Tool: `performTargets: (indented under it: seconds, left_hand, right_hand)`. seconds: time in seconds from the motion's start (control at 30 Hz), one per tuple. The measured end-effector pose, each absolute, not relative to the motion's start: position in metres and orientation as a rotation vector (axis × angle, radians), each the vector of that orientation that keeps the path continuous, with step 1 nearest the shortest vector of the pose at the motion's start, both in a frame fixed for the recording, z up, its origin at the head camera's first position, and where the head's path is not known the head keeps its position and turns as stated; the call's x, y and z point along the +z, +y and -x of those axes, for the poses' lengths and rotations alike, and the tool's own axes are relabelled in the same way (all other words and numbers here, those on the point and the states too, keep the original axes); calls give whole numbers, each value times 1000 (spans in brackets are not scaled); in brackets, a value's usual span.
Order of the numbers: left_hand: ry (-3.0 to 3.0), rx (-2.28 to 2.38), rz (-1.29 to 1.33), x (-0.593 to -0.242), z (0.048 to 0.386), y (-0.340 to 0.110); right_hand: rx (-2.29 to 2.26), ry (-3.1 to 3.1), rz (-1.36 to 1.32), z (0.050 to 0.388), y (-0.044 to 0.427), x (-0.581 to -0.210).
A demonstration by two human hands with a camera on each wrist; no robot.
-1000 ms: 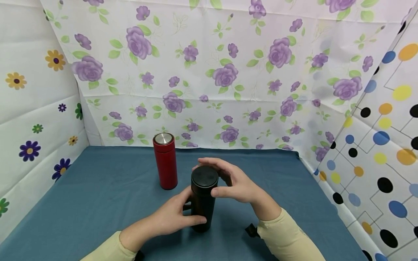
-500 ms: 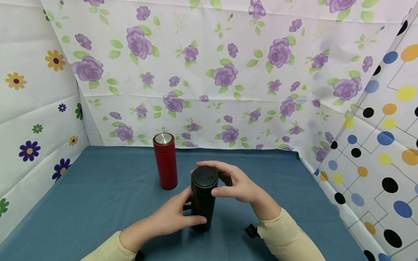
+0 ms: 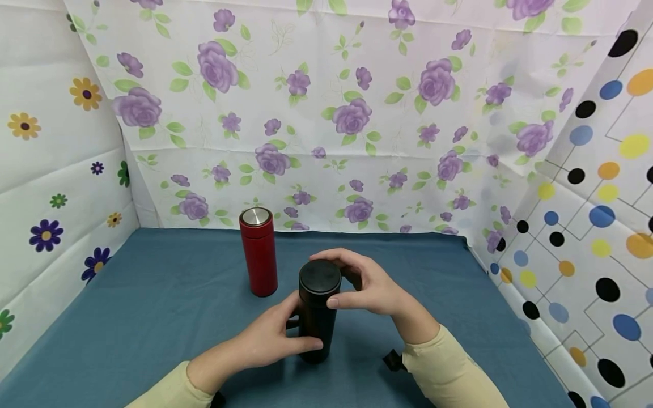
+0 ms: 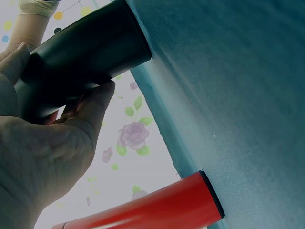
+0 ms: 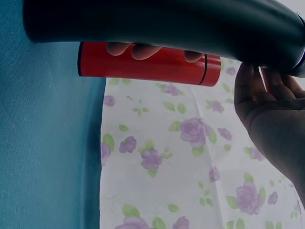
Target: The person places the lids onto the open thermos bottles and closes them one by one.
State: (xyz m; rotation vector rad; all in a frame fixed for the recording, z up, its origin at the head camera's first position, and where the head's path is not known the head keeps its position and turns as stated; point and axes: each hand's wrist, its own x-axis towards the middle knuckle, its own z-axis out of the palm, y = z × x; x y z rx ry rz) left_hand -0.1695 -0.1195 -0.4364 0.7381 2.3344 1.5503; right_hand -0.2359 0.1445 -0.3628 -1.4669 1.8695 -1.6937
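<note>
A black thermos (image 3: 317, 320) with a flat round lid (image 3: 320, 276) stands upright on the table, near the middle of the head view. Low on its body my left hand (image 3: 267, 337) grips it, thumb across the near side and fingers behind. My right hand (image 3: 372, 286) holds the lid end, thumb on the near right and fingers curving round the far side. The left wrist view shows the thermos body between my left thumb and fingers (image 4: 97, 102). In the right wrist view, the fingers of my right hand (image 5: 281, 114) touch it close to its top.
A red thermos (image 3: 260, 260) with a silver-topped lid stands upright behind and left of the black one. Blue cloth (image 3: 168, 306) covers the table. Patterned cloth walls (image 3: 316, 113) enclose the back and sides. A black strap piece (image 3: 393, 361) hangs by the right sleeve.
The right fingers first slide a little toward the left round the lid, then come back, while the thumb edges slightly left. My left hand and both thermoses keep their places. The right-hand wall cloth shifts.
</note>
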Motion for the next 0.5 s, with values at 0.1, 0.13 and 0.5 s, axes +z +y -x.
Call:
performTargets:
  seconds: [0.1, 0.13, 0.5]
  left_hand:
    - [2333, 1552, -740, -436, 170, -119]
    - [2333, 1553, -740, -437, 170, -120]
    - [2331, 1557, -744, -435, 170, -120]
  right_hand:
    - [-1694, 1888, 1471, 236, 144, -363]
    - [-1695, 1891, 1471, 237, 145, -363]
    - [-1698, 1944, 1477, 237, 145, -363]
